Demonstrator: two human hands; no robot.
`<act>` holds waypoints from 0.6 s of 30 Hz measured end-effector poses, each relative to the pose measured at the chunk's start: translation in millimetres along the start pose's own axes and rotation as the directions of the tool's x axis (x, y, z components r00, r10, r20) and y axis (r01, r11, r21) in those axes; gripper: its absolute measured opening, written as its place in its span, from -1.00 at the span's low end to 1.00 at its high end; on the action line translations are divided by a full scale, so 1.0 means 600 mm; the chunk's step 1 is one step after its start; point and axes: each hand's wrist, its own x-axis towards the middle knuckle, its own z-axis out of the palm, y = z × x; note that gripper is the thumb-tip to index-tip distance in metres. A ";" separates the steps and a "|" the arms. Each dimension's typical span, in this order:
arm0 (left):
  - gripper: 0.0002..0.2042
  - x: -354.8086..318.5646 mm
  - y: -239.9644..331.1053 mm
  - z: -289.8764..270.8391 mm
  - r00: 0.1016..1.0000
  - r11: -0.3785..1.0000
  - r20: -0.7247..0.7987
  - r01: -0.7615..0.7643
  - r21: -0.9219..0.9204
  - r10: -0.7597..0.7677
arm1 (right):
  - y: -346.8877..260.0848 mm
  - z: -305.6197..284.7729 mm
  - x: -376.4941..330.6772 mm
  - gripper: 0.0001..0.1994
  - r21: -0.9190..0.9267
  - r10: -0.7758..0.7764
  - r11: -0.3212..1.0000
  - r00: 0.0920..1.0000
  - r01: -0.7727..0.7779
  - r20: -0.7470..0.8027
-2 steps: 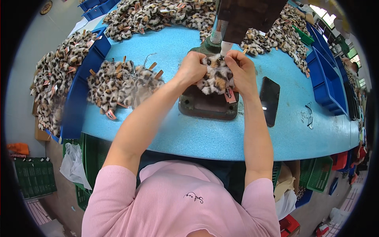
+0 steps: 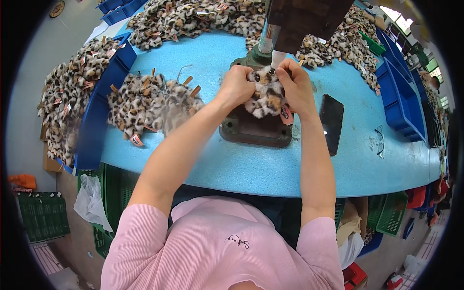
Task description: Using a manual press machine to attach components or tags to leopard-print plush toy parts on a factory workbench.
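- Workshop bench: a light-blue table spans my view, its far edge heaped with leopard-print plush pieces.
- Blue bins line the right side, and another blue bin stands at the left, with more plush beyond it.
- Nearer, a pile of leopard plush with brown tags lies on the table to my left.
- A press machine rises at centre from a dark metal base plate.
- A black flat slab lies just right of the plate.
- My left hand and right hand are both closed tight around one leopard plush toy, pinching it under the machine's tip, above the plate.
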 end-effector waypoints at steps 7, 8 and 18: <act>-0.88 0.004 0.001 -0.002 0.997 0.997 -0.008 -0.074 0.021 0.074 | -0.007 -0.016 0.021 -0.87 -0.201 -0.044 0.977 0.986 0.076 0.160; -0.87 0.006 0.009 -0.005 0.996 0.994 0.069 0.070 -0.086 -0.064 | -0.001 -0.019 0.025 -0.87 -0.193 -0.090 0.973 0.980 0.124 0.179; -0.83 0.015 0.011 -0.017 0.952 0.919 0.213 0.275 -0.284 -0.219 | -0.009 -0.018 0.030 -0.90 -0.291 -0.234 0.913 0.952 0.286 0.200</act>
